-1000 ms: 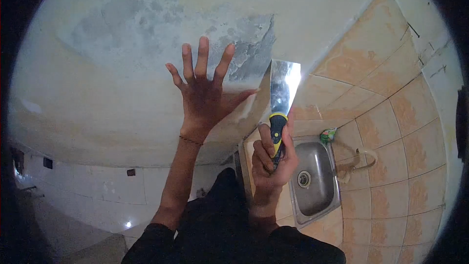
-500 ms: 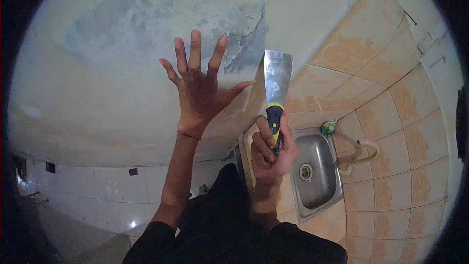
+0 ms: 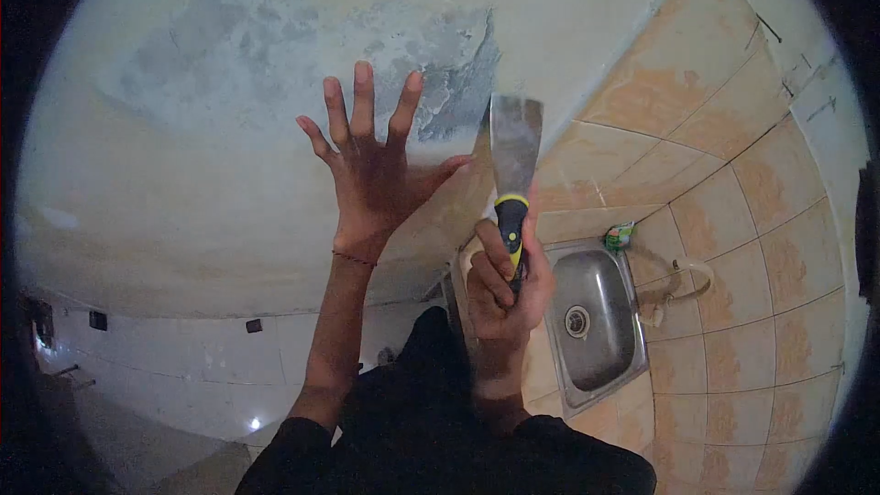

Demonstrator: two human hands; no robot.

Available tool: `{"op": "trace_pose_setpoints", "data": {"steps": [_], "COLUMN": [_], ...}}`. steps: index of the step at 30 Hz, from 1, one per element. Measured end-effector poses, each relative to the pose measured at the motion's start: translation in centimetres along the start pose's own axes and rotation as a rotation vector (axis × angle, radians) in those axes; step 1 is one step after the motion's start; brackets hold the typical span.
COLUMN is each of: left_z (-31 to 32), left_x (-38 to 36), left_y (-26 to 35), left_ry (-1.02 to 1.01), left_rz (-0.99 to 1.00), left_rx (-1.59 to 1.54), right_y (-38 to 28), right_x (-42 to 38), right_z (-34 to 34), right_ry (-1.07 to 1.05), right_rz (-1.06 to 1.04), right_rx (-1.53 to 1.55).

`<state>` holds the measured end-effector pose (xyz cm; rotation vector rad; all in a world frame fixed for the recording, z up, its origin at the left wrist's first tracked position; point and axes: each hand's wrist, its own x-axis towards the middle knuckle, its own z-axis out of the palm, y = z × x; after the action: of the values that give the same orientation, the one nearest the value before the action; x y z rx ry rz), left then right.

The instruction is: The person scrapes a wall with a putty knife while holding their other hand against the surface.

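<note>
My left hand (image 3: 371, 179) is raised with its fingers spread wide, holding nothing, and overlaps the painted wall (image 3: 211, 211) in this view. A thin dark cord (image 3: 355, 258) circles its wrist. My right hand (image 3: 509, 289) is closed round the black and yellow handle of a putty knife (image 3: 515, 147). The knife's wide metal blade points up, its edge near the tiled corner. Just up and left of the blade lies a grey patch (image 3: 458, 87) where paint has peeled off; a paler worn area (image 3: 247, 46) stretches to the left.
A steel sink (image 3: 596, 321) is set in the counter to the right, below a faucet (image 3: 678, 293) on the tiled wall (image 3: 733, 312). A green packet (image 3: 619, 236) stands at the sink's back corner. White tiles (image 3: 183, 348) show at lower left.
The putty knife and my right hand have shifted slightly left in view. My left hand stays spread, a touch lower and further left.
</note>
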<state>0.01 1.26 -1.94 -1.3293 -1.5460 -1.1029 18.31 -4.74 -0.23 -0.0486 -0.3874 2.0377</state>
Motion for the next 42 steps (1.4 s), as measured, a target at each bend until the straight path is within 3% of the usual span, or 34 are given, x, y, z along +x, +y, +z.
{"op": "trace_pose_setpoints", "data": {"steps": [26,32,42], "left_z": [0.1,0.4,0.3], "left_x": [0.0,0.1,-0.1], "left_y": [-0.1,-0.3,-0.2], "left_ry": [-0.014,0.0,0.0], "left_rz": [0.0,0.015,0.004], "left_rx": [-0.073,-0.078,-0.065], "right_y": [-0.3,-0.4,-0.3], "right_x": [1.3,0.6,1.5], "right_z": [-0.8,-0.7,-0.5], "right_ry": [-0.092,0.024,-0.146], "right_rz": [0.01,0.027,-0.095], "right_rx": [0.113,0.086,-0.1]}}
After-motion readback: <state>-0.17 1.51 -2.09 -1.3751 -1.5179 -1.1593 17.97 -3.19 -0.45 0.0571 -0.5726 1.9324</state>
